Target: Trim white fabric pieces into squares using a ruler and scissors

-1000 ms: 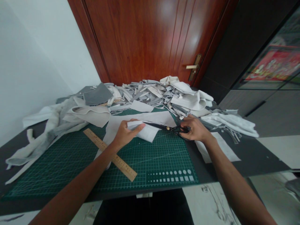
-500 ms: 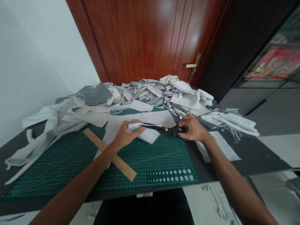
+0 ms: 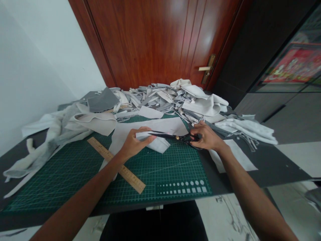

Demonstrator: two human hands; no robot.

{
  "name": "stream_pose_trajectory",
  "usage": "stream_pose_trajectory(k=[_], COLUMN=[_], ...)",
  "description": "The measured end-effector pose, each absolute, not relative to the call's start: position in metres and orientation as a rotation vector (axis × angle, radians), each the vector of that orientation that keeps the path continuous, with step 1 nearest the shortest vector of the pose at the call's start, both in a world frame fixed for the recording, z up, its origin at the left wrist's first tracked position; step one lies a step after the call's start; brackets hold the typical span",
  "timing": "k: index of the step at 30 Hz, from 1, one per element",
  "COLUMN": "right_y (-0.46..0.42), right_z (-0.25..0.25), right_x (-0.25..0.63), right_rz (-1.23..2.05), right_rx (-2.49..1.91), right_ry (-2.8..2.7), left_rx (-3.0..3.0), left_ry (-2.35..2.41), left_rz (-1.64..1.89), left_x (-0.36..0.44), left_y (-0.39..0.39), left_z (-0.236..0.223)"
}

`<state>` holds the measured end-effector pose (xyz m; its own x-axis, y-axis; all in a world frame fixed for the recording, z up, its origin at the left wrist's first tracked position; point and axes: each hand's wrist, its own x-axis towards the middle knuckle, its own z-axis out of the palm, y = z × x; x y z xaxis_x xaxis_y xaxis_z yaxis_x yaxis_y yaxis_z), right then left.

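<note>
- Left hand (image 3: 134, 144) pinches the folded white cloth (image 3: 157, 145) on the green cutting mat (image 3: 175, 177).
- Right hand (image 3: 207, 136) closes around the black scissors (image 3: 173, 136); their blades reach the cloth.
- Wooden ruler (image 3: 117, 164) lies under the left forearm (image 3: 97, 179).

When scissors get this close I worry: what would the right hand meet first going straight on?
The scissors in the right hand would likely meet the folded white fabric in the left hand; depth is unclear.
</note>
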<state>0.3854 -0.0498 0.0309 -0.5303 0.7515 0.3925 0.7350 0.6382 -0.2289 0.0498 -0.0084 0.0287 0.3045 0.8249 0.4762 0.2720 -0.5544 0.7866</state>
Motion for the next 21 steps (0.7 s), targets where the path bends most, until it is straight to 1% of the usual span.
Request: stream_pose_trajectory(k=[5, 10, 21], right_y=[-0.049, -0.05, -0.055], right_z=[0.031, 0.033, 0.035], right_x=[0.388, 0.389, 0.379], right_rz=[0.04, 0.028, 0.015], right_rx=[-1.146, -1.153, -1.21], right_ry=[-2.417, -2.415, -2.39], left_rx=[2.048, 2.081, 2.103], left_ry=[0.822, 0.793, 0.733], left_rz=[1.206, 1.143, 1.126], left_x=[0.052, 0.051, 0.053], left_y=[-0.01, -0.013, -0.013], left_z=[0.035, 0.04, 0.032])
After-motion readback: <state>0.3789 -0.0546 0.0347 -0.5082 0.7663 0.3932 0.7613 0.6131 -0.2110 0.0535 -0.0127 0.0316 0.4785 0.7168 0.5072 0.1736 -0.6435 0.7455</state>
